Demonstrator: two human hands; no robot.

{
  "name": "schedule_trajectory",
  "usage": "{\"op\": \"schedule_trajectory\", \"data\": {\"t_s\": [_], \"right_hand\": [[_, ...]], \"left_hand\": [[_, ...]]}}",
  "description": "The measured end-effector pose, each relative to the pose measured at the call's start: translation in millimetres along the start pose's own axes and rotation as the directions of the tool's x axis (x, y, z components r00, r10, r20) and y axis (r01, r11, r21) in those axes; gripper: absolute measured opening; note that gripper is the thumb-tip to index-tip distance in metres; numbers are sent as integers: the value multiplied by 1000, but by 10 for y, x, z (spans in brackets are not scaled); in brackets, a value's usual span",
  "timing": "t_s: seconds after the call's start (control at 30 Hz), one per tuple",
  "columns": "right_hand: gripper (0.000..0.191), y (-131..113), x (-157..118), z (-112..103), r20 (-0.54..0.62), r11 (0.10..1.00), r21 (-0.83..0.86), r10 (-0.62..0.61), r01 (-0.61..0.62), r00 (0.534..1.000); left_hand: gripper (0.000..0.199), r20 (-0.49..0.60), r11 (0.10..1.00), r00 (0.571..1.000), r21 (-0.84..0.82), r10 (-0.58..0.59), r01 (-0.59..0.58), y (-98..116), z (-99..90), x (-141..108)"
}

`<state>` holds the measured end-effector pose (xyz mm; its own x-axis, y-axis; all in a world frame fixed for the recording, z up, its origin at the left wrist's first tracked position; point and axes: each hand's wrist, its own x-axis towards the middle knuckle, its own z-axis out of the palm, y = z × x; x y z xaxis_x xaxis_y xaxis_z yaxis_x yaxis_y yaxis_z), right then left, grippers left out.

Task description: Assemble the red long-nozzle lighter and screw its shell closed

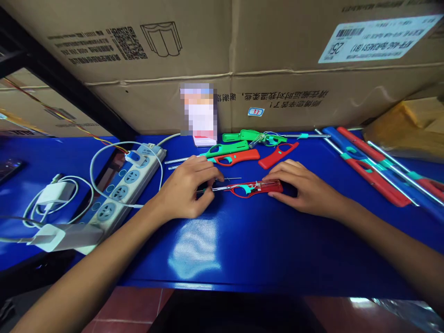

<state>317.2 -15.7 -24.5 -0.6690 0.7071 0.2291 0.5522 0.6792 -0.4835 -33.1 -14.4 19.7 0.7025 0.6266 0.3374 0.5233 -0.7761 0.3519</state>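
Observation:
A red stick lighter [247,188] lies opened above the blue table, its clear fuel tank, wires and teal trigger exposed. My right hand [301,187] grips the handle end between thumb and fingers. Fingers curled, my left hand [190,187] pinches around the thin metal rod at the other end; its fingertips partly hide the rod. A loose red casing half [279,155] rests just behind the lighter. Beyond my left hand lie a green lighter [229,149] and an orange-red lighter [239,157]. An opened green lighter [256,136] with loose wires sits farther back.
Several red and blue lighters [378,171] are piled at right. A white power strip [125,189] with chargers and cables stands at left. A phone [201,115] leans on the large cardboard box [149,99] behind. The blue table's front edge [208,286] runs below.

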Motion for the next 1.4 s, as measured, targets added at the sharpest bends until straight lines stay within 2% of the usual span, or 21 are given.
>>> {"op": "schedule_trajectory", "data": {"t_s": [0.27, 0.6, 0.7, 0.83, 1.4], "right_hand": [[36, 18, -10, -19, -4, 1000, -19, -11, 11, 1000], [29, 7, 9, -12, -11, 1000, -20, -15, 15, 1000], [34, 14, -5, -3, -28, 1000, -18, -5, 4, 1000], [40, 17, -18, 10, -43, 1000, 10, 5, -4, 999], [30, -25, 14, 40, -50, 998, 44, -41, 43, 998]], "left_hand": [[25, 159, 999, 987, 35, 13, -18, 1, 44, 29], [22, 222, 994, 975, 104, 16, -40, -30, 104, 30], [20, 246, 994, 969, 107, -3, -24, -51, 130, 23], [17, 234, 998, 972, 55, -20, 7, -91, 171, 17], [22, 199, 998, 980, 69, 1, -15, -57, 213, 5]]}}
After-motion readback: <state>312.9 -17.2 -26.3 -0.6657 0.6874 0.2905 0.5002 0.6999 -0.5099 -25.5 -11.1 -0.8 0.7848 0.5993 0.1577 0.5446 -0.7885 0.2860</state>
